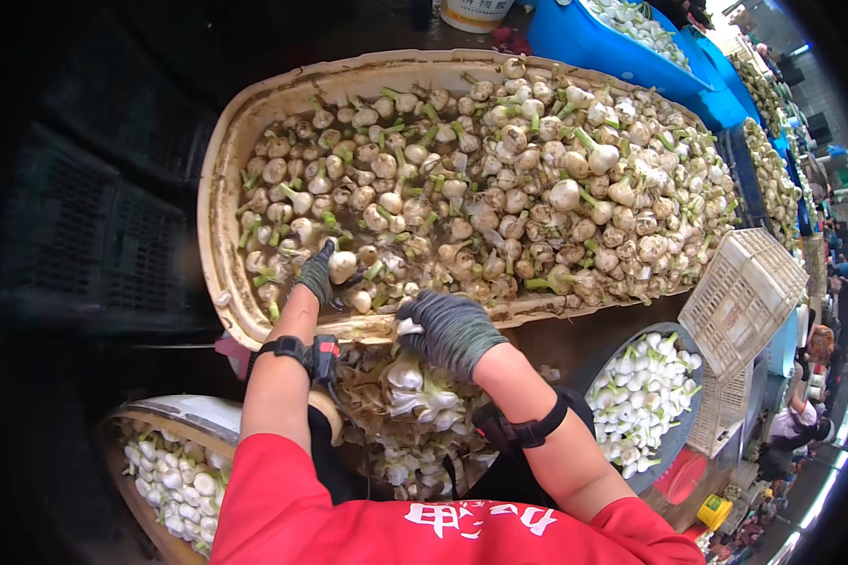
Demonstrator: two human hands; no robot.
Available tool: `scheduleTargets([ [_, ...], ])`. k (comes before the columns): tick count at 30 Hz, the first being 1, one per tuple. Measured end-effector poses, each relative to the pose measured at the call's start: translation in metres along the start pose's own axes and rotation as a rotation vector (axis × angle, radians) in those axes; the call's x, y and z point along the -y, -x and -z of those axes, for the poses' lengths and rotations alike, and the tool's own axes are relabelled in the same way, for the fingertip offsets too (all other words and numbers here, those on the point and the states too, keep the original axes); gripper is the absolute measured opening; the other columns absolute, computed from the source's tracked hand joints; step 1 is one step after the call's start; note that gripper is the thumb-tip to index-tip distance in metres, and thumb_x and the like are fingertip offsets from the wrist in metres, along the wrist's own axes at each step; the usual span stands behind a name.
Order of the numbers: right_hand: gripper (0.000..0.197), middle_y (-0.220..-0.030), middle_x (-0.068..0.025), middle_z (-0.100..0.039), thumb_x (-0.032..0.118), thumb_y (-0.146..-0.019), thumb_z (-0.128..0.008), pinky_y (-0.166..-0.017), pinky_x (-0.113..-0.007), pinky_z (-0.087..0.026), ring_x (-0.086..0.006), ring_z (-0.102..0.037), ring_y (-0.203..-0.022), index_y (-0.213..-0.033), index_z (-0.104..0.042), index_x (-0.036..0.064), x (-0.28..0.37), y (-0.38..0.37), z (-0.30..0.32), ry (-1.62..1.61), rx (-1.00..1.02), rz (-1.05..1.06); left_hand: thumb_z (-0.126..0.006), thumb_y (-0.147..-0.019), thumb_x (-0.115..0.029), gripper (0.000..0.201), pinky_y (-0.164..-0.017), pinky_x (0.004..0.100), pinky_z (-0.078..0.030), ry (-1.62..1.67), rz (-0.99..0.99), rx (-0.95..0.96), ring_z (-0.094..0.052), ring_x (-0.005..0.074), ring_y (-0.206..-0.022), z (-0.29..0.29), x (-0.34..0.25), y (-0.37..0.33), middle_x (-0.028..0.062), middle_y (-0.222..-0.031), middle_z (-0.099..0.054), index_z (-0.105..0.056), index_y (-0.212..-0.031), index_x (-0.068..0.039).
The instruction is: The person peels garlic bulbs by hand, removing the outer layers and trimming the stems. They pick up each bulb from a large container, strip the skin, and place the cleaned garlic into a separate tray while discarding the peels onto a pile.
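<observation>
Grasps one garlic bulb point(342, 266), pale and round, between thumb and fingers of the left hand point(317, 275). Holds it just inside the near edge of a long cream tub point(215, 202), low over the contents. Has the right hand point(448, 330) bent at the tub's near rim, fingers curled inward. Cannot tell whether that grip is clenched on the small white piece point(409, 327) at the fingertips, which is only partly visible. Wears grey gloves point(466, 339) on both hands, a dark strap with a red-and-black device point(325, 359) at the left wrist and a black band point(540, 428) near the right.

Within the tub: soil-stained bulbs point(565, 196) with green stalks, heaped high to the right, sparser to the left. Directly below the hands: white garlic heads point(408, 375) amid papery husks point(358, 386). To the right: a grey tub point(685, 424) of clean white garlic, with a pale plastic crate point(749, 292) just beside. To the lower left: another container point(188, 411) of white garlic. Beyond the cream tub: a white bucket point(476, 16) and a loaded blue tub point(575, 42).
</observation>
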State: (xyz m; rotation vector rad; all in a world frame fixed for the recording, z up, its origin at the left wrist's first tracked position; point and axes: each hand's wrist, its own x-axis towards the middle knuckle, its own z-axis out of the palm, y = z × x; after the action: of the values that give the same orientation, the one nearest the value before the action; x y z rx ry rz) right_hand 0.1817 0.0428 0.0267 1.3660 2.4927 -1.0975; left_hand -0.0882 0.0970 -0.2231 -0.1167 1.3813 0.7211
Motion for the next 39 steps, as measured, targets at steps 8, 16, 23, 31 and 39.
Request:
scheduleTargets([
  [8,0.011,-0.078,-0.0083,-0.061,0.016,-0.077,-0.065,-0.063,-0.033,-0.049,-0.0247,-0.06,-0.069,-0.087,-0.067,0.0114,0.024,-0.001,0.035,-0.367,-0.73,0.139,-0.043,-0.091,-0.036,0.033,-0.103,0.0364,-0.032,-0.506,-0.687,0.539,-0.054,0.0146,-0.103,-0.095,-0.001,0.248,0.0017,-0.109,-0.06,-0.049,-0.112,-0.011],
  [16,0.013,-0.079,-0.007,-0.062,0.013,-0.073,-0.067,-0.061,-0.034,-0.049,-0.0255,-0.061,-0.069,-0.086,-0.068,0.0111,0.026,0.006,0.027,-0.284,-0.863,0.181,-0.044,-0.09,-0.042,0.042,-0.105,0.0403,-0.027,-0.01,-0.536,0.689,-0.051,0.0166,-0.109,-0.1,0.034,0.219,0.0033,-0.113,-0.057,-0.047,-0.117,-0.01],
  [23,0.013,-0.077,-0.0087,-0.062,0.011,-0.07,-0.069,-0.06,-0.032,-0.05,-0.0242,-0.062,-0.066,-0.082,-0.064,0.0062,0.03,0.003,0.021,-0.206,-0.793,0.077,-0.06,-0.085,-0.03,0.037,-0.09,0.0392,-0.045,0.586,-0.229,0.54,-0.054,0.0255,-0.098,-0.122,0.036,0.246,0.0118,-0.103,-0.057,-0.052,-0.11,-0.003],
  [31,0.011,-0.068,-0.0122,-0.06,0.016,-0.077,-0.062,-0.058,-0.036,-0.048,-0.0293,-0.059,-0.061,-0.078,-0.059,0.006,-0.013,-0.004,0.054,-0.376,-0.982,-0.099,-0.06,-0.08,-0.035,0.052,-0.095,0.0464,-0.042,-0.207,-0.717,0.601,-0.054,0.029,-0.104,-0.095,0.031,0.256,0.0158,-0.112,-0.055,-0.047,-0.118,-0.002],
  [39,0.026,-0.086,-0.0116,-0.065,0.021,-0.073,-0.071,-0.073,-0.034,-0.049,-0.024,-0.063,-0.077,-0.094,-0.064,0.0071,-0.024,0.038,0.055,-0.388,0.095,0.134,-0.055,-0.083,-0.027,0.044,-0.092,0.0578,-0.042,0.361,-0.291,0.767,-0.053,0.0382,-0.105,-0.105,0.023,0.27,0.0219,-0.113,-0.052,-0.049,-0.115,0.003],
])
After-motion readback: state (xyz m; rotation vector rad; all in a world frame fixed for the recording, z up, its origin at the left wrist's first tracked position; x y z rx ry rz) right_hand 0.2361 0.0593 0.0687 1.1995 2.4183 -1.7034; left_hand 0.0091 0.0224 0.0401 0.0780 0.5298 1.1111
